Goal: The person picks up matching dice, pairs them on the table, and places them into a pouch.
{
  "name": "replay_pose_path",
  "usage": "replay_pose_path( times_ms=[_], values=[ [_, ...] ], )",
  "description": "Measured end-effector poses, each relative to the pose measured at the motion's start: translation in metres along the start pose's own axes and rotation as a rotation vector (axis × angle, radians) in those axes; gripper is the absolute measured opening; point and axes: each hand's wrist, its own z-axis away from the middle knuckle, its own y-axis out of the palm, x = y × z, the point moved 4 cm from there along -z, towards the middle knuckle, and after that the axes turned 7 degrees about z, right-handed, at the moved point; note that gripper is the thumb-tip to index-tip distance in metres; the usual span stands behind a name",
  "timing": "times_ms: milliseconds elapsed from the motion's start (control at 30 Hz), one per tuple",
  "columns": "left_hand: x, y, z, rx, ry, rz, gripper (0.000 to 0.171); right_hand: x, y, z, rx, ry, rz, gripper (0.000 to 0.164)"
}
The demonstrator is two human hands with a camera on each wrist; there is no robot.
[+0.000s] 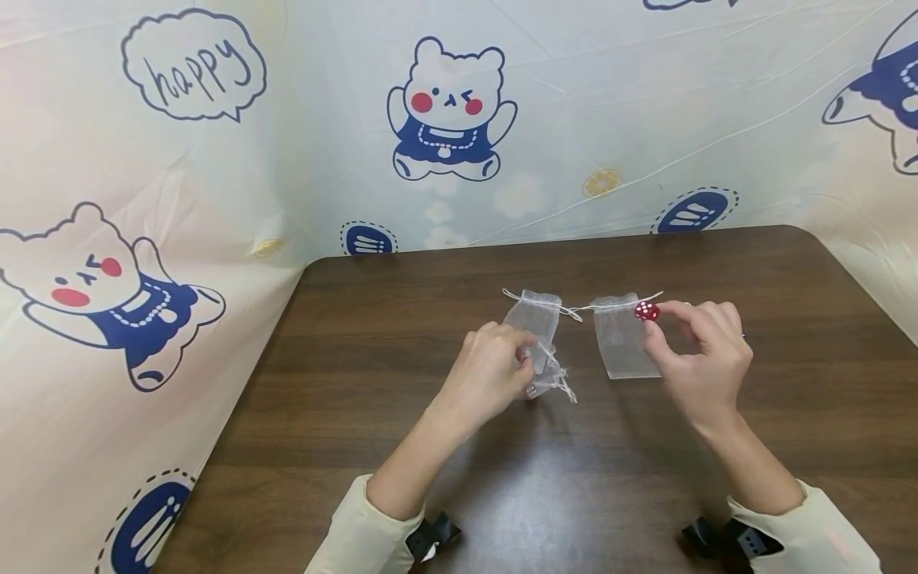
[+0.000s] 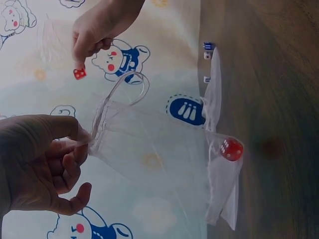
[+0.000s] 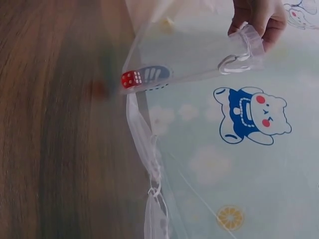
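Bear-print cloth [image 1: 323,151] encloses this tabletop [image 1: 337,399] nook

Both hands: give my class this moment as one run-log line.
left hand: pinches sheer pouch | inside pouch: red die | right hand: pinches another red die, outside pouch | table: two other pouches

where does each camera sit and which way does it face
Head: on the head, facing forward and down at the table; left hand, right hand, forearms and sleeves show.
Left wrist: on that wrist, facing the sheer bag; both hands show.
Right wrist: on that wrist, facing the same bag; only the left hand shows.
Shared: both wrist views show that bag with a red die inside.
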Motion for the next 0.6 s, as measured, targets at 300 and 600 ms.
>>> replay_pose_path(
  times_ms=[300,600],
  values=[
    [-0.002,0.002,0.0,0.012,0.011,-0.004,0.02,0.022,0.005,-0.001,-0.098,-0.04,-0.078,0.043],
    [-0.003,0.004,-0.001,0.026,-0.001,-0.009,0.019,0.039,0.01,-0.002,-0.133,-0.107,-0.135,0.046]
  ],
)
